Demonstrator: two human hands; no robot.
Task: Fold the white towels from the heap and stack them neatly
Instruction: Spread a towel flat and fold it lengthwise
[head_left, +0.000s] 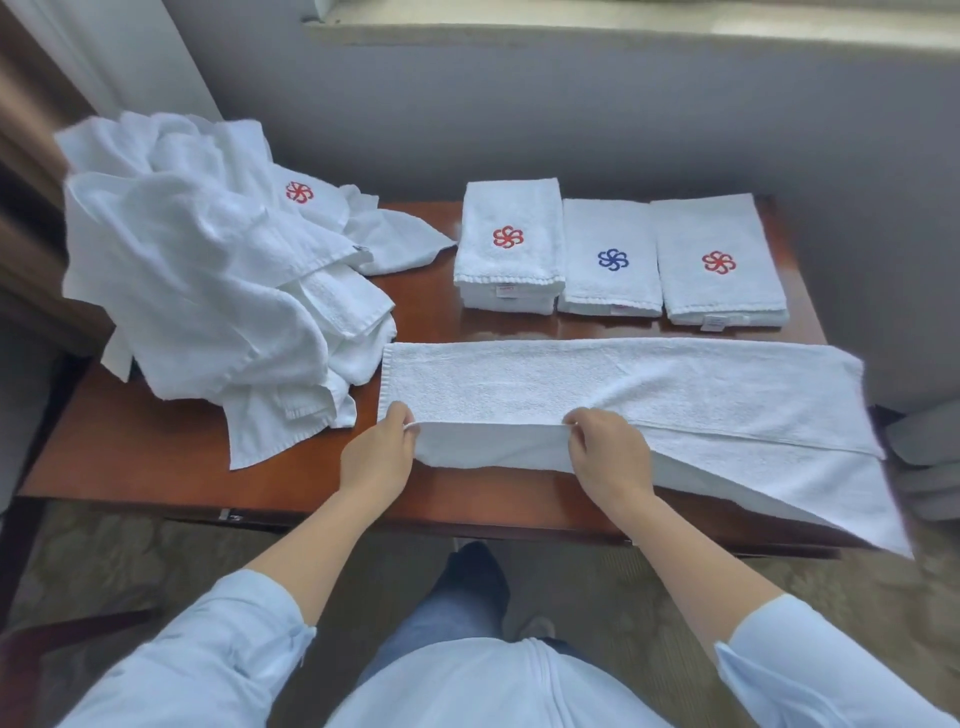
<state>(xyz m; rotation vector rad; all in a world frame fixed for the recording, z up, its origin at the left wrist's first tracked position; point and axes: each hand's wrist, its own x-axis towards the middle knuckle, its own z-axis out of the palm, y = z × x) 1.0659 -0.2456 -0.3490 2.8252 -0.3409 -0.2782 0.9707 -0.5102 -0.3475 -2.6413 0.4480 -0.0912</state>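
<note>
Both my left hand (378, 457) and right hand (608, 452) pinch the towel (623, 384)'s near edge; it lies lengthwise left-to-right.

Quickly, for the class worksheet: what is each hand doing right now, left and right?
Left hand: fingers pinching the near edge of the spread towel.
Right hand: pinching the same edge, further along.

On the bench (156, 447) the heap (197, 291) lies left, three stacks (610, 280) sit in a row behind at right, and a towel (623, 379) lies across the front, its near right corner seemingly overhanging the edge.
</note>
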